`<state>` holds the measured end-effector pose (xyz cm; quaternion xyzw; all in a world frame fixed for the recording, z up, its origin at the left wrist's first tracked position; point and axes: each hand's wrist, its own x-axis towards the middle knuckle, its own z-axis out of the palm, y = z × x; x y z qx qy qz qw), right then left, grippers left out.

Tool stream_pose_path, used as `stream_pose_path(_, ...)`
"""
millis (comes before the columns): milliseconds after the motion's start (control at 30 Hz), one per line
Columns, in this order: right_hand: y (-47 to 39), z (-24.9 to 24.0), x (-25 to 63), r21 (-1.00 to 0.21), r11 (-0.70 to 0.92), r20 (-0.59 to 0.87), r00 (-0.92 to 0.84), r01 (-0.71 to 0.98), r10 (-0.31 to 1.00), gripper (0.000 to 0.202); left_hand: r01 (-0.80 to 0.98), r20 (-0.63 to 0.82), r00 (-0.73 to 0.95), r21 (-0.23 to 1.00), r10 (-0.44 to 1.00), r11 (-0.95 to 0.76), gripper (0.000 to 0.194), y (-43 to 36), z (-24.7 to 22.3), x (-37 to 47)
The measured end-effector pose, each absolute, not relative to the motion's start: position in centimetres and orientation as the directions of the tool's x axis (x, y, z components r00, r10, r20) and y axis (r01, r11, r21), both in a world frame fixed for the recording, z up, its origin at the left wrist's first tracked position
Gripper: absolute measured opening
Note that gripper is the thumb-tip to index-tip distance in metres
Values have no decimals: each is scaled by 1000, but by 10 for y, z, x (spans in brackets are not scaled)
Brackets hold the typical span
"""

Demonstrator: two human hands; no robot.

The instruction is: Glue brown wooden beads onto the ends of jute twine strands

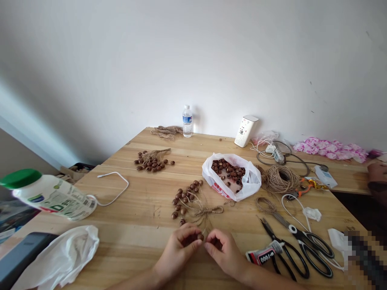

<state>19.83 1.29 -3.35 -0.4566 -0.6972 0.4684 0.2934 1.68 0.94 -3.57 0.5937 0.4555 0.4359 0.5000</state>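
Pinching one small brown nut [200, 237], the left hand [179, 247] has it by thumb and fingertips, right at the near side of the counter [136, 229]! The right hand [226, 251] comes in close beside it, thumb and fingers curled almost to a point, though whether a strand is caught between those tips, I cannot tell.

So the step in hand looks like close fingertip work on that single nut, next to the twine bundle [211, 210]. The bundle lies just beyond the hands, its twisted loop pointing right, loose strands fanning out, and more brown nuts [183, 197] curve around its left side. From here, any move calls for a light, steady pinch and care with those thin strands, which could easily snag or tangle, I'd judge.

And look at the pose: both forearms reach in from the bottom edge, angled toward each other, wrists low near the wood, knuckles outward, fingertips nearly meeting. Beyond the bundle sits the open white bag [254, 179] with its brown pieces, while the glue tube [263, 255] and scissors [314, 241] lie to the right of the right hand
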Motion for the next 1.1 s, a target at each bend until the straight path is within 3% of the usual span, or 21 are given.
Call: stream_pose_path(1100, 14, -34, 196, -908, 150, -20, -398, 391, 917, 10, 55, 72, 228, 995, 971, -86, 21, 10, -39, 19)
